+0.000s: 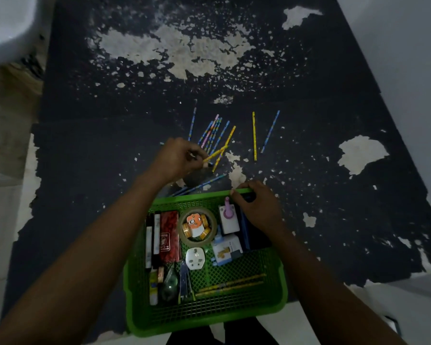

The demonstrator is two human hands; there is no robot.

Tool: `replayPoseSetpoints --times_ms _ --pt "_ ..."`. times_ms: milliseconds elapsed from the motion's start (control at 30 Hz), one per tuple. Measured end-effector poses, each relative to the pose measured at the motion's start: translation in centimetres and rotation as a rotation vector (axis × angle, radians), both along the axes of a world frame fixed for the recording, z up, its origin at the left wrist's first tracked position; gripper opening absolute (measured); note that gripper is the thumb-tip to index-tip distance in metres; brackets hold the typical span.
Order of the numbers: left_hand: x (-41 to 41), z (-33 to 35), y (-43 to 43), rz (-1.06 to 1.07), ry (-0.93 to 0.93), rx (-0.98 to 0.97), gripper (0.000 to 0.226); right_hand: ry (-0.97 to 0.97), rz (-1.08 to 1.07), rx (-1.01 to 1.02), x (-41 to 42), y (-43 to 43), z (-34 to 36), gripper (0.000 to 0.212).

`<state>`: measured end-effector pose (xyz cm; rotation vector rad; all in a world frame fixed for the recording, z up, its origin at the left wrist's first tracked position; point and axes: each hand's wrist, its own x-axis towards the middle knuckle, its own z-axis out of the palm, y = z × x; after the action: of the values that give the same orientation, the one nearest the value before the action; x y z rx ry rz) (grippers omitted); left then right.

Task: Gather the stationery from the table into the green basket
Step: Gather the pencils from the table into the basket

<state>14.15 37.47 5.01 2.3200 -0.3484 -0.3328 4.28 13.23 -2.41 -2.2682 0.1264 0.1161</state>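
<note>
Head view: left hand (pixel 182 158) pinches a yellow pencil (pixel 215 152); right hand (pixel 258 204) curls its fingers on the green basket (pixel 159 327) rim.
Many loose pencils (pixel 215 131) lie on the table (pixel 85 158) just beyond; I think such a thin pinch may let the pencil slip and roll away.

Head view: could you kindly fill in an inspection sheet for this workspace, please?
Surface: dark table, its coating flaking in pale patches.
Job's things: loose pencils on the table; green basket holds a tape roll.
Clutter: white plug in the basket.
Hands: left hand pinches a yellow pencil; right hand grips the basket's far rim.
Cables: nothing seen.
Surroundings: pale wall at right.
</note>
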Motion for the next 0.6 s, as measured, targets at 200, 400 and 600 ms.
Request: replayPoseSetpoints --times_ms 200,400,600 --pt "-7.1 5.1 -1.0 -0.422 0.483 -0.113 0.021 0.01 0.01 -0.053 0.0 0.1 0.4 0.023" --pt "-16.3 -3.7 -6.2 -0.552 0.419 0.202 0.022 0.025 0.008 -0.081 0.0 0.2 0.8 0.025" --pt "-21.6 -9.8 -9.4 -0.471 0.094 0.418 0.036 0.036 0.019 -0.087 -0.1 0.2 0.9 0.025"
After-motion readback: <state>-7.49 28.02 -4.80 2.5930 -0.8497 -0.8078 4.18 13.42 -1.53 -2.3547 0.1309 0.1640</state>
